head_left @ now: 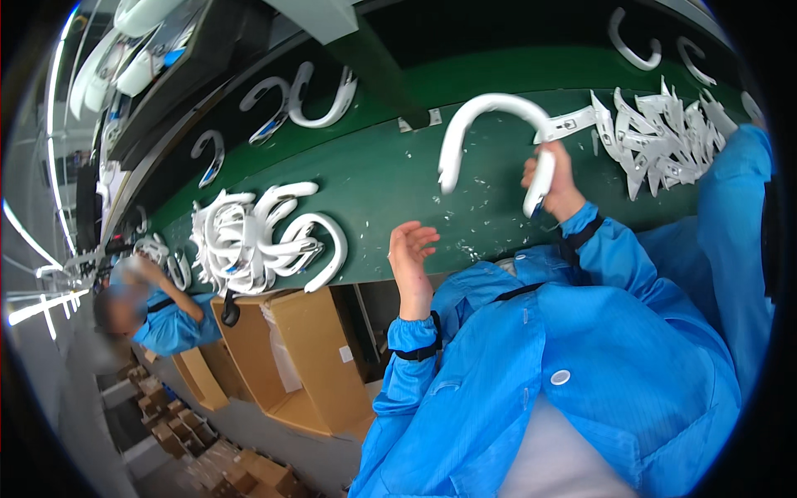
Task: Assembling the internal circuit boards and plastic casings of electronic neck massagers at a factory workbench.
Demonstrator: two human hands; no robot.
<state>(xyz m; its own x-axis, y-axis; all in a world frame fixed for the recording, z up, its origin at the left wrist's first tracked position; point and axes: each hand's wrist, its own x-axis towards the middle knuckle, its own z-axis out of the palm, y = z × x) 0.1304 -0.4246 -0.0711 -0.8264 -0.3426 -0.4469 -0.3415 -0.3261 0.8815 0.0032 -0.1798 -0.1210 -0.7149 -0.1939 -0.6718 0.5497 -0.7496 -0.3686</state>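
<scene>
While the right hand (554, 181) grips one end of a white U-shaped band (491, 133) above the green table (390, 178), the left hand (410, 251) hovers spread and empty at the table's near edge. Below that edge stands an open cardboard box (309, 357), lined with plastic.

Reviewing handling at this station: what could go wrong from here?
1. The right hand grips the white band by one end only, with the left hand open and off it; it may swing or slip.
2. The free end hangs over the green belt, near the clip pile; it could snag or scatter clips.
</scene>
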